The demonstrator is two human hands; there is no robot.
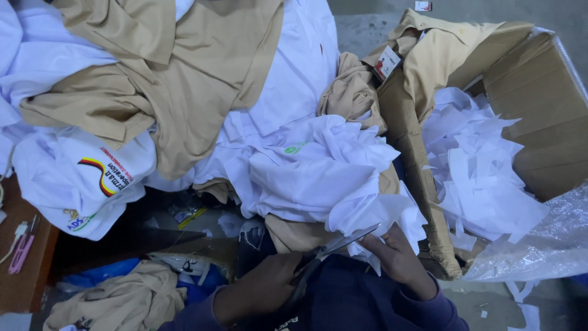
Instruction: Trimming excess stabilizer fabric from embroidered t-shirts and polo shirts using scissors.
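The left hand [260, 293] grips the handles of the scissors [327, 252], whose blades lie parted against the white cloth [318, 171]; the right hand [398, 257] pinches that cloth's lower edge just beside the blade tips. Right of the cloth stands a brown cardboard box [539, 92] heaped with white paper scraps [478, 165], a tan shirt [441, 49] with a small white-and-red tag [387, 62] draped over its rim.

An open brown cardboard box [539, 104] at right brims with white paper scraps, a white-and-red tag [387, 62] hanging by its corner, clear plastic wrap [545, 239] bunched below it.
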